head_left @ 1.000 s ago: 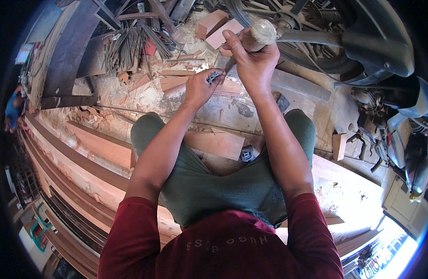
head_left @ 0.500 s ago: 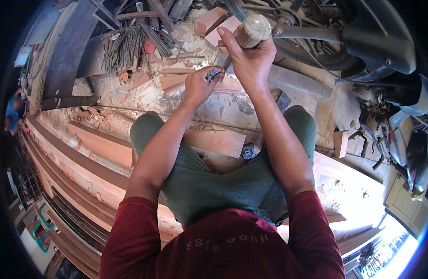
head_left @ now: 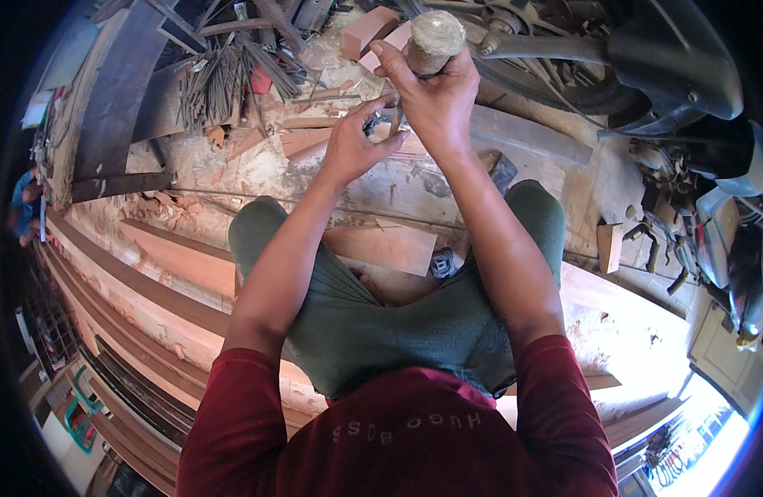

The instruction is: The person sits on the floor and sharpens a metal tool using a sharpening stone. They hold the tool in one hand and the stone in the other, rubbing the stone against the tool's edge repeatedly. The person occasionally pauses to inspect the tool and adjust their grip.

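Observation:
My right hand point(head_left: 438, 108) is wrapped round a thick, round-headed tool point(head_left: 436, 37), its blunt pale top pointing up past the thumb. A narrow shaft point(head_left: 396, 118) shows below the fist, between the two hands; whether it belongs to the tool I cannot tell. My left hand point(head_left: 354, 142) is curved beside that shaft, thumb and forefinger apart round it. Small dark-grey pieces point(head_left: 371, 124) sit in the left hand, too small to name. Both hands are raised in front of my knees. Below them, a flat reddish board point(head_left: 381, 247) lies between my legs.
Long planks point(head_left: 141, 282) run along the left. A heap of thin sticks point(head_left: 224, 91) lies at the far left, near wood blocks point(head_left: 370, 33). A motorcycle part point(head_left: 676, 62) juts in at the far right. Another person point(head_left: 24, 203) is at the left edge.
My right hand and the tool have shifted slightly left. The left hand has risen a little, and its thumb and forefinger have spread from a tighter curl.

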Tool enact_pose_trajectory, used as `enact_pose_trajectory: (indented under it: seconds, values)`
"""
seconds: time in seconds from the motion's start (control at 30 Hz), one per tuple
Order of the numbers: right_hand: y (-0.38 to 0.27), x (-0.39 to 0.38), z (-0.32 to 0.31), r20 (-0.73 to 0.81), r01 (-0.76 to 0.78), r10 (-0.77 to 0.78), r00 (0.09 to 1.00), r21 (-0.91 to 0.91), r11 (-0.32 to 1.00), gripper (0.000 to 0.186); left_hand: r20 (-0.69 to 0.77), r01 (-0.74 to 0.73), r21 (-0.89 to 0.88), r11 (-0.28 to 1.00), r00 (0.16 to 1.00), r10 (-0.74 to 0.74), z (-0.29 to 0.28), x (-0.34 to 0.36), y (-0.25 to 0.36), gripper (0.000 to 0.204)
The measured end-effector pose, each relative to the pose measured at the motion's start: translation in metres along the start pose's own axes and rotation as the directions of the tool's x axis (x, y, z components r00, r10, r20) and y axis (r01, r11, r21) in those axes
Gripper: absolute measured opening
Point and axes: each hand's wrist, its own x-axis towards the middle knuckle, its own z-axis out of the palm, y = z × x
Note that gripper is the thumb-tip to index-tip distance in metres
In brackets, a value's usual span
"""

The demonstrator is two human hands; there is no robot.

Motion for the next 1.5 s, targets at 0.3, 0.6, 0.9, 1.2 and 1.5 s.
enact_pose_trajectory:
  seconds: [0.3,0.6,0.9,1.2,1.5]
  values:
    - [0.003,0.0,-0.006,0.077,0.181,-0.166,0.983,-0.265,0.947,0.03,-0.008,-0.017,0.141,0.99,1.0,0.018,0.001,0.004,0.004,0.049]
    - [-0.049,-0.001,-0.042,0.249,0.139,-0.016,0.968,-0.485,0.863,0.063,-0.046,0.034,0.117,0.993,0.999,-0.029,-0.004,0.005,0.005,0.044]
    - [0.046,-0.065,-0.377,-0.025,-0.227,0.627,0.779,-0.942,0.245,0.043,-0.054,0.046,0.116,0.992,0.998,-0.04,0.006,0.011,0.013,0.046]
    - [0.066,-0.145,-0.354,0.054,-0.093,0.835,0.548,-0.988,0.125,0.044,-0.088,0.08,0.129,0.988,0.994,-0.069,0.004,0.005,0.013,0.048]
    - [0.045,-0.106,-0.341,0.044,-0.073,0.812,0.583,-0.992,0.106,0.041,-0.046,0.115,0.097,0.989,0.993,-0.111,-0.001,0.006,0.017,0.048]
